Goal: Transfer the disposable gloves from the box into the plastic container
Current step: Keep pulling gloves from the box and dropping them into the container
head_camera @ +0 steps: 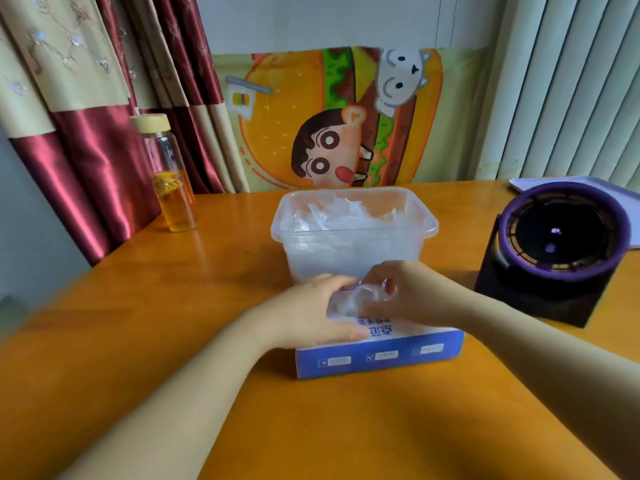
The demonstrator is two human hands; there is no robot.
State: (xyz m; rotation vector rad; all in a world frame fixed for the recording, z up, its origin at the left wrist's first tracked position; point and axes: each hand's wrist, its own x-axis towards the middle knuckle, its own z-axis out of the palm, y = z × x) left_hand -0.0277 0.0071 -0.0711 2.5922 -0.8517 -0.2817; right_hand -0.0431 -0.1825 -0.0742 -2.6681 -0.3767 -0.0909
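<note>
You have the blue-and-white box (pixel 379 355) lying flat just in front of the clear plastic container (pixel 353 237). Crumpled transparent gloves (pixel 346 220) pile inside the container; a glove wad (pixel 349 303) bulges from the box top.

The bench (pixel 173 341) is glossy varnished orange wood. The container (pixel 429 223) is clear, smooth plastic; the gloves (pixel 349 303) are thin crinkled film. The box (pixel 381 358) is smooth printed card. At the bench's left edge stands a glass bottle (pixel 173 188); behind it hangs a shiny satin curtain (pixel 86 150).

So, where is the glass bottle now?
In the head view the bottle stands on the table at far left, by the curtain, left of the container.
</note>
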